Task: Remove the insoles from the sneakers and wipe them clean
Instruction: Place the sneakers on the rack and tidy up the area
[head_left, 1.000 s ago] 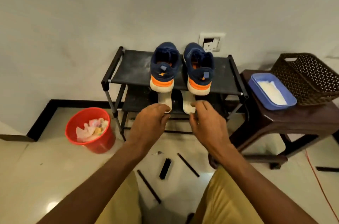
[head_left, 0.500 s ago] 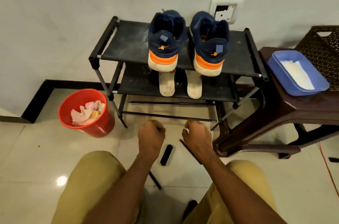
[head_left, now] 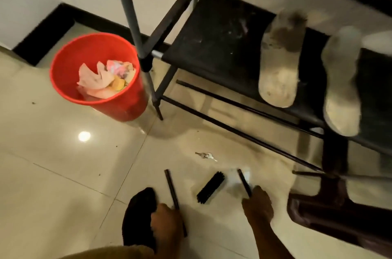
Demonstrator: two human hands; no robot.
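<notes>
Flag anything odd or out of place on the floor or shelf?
Two black rods, a black brush and small keys lie loose on the floor. Both insoles on the rack shelf look stained.

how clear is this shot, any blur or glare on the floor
Head view: motion blur smears the whole frame, worst on the two insoles and the rack shelf; a round lamp glare spot shines on the glossy floor tiles near the red bucket; wide-angle bending tilts the rack poles; the hands sit dim at the bottom edge.
</notes>
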